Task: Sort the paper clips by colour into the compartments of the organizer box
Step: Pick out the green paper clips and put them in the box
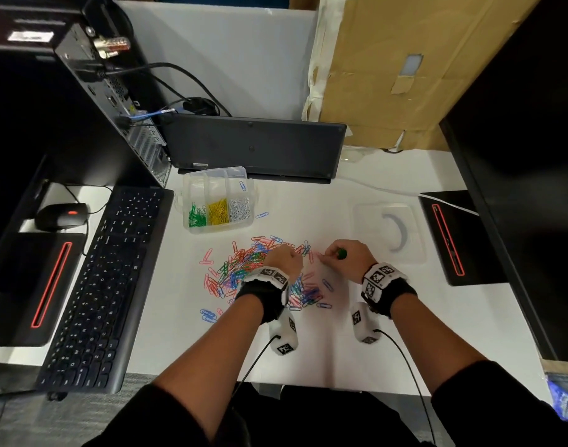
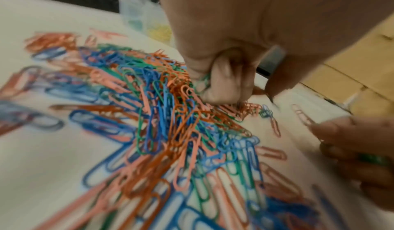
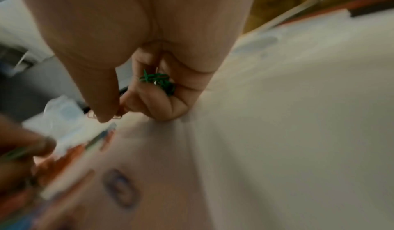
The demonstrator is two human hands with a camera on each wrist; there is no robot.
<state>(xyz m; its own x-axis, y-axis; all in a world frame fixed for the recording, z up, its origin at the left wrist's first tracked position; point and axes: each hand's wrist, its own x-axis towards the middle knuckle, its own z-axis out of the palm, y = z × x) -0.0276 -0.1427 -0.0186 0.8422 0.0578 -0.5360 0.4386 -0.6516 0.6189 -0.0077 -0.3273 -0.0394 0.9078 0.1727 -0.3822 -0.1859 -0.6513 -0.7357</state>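
The mixed paper clips [image 1: 260, 272] are lying in a loose heap on the white counter [image 1: 389, 317], in front of the organizer box [image 1: 218, 201], their long axes pointing every way, so no single clip is lining up for an easy pick. The left hand [image 1: 284, 259] is working down into the heap with its fingers curled, pinching what looks like a green clip [image 2: 203, 83] at the fingertips. The right hand [image 1: 344, 254] is curling round a small bunch of green clips [image 3: 158, 81] stored in the palm, probably so several go to the box in one trip, while its thumb and forefinger are nipping a pink clip [image 3: 106, 116] at the heap's right edge. In the box, green, yellow and white clips are already filling the three near compartments, green on the left; a lone blue clip is lying in a far one. Beyond the right hand a clear lid [image 1: 389, 230] is sitting on the counter.
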